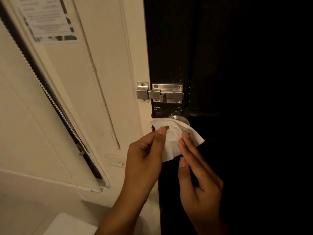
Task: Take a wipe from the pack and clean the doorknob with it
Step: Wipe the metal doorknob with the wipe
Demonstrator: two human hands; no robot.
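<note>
A white wipe [171, 138] is draped over the front of a round metal doorknob [180, 118] on a black door [237, 65]. Only the knob's upper rim shows above the wipe. My left hand [145, 156] pinches the wipe's left side between thumb and fingers. On the right side, my right hand [194, 170] lays its extended fingertips on the wipe, with the thumb held apart below. The pack of wipes is not visible.
A steel slide bolt [160, 93] bridges door and cream frame just above the knob. A light switch [120, 163] sits on the wall left of my left hand. A roller blind with a bead chain [50, 97] hangs at left. A pale object [67, 224] lies at the bottom left.
</note>
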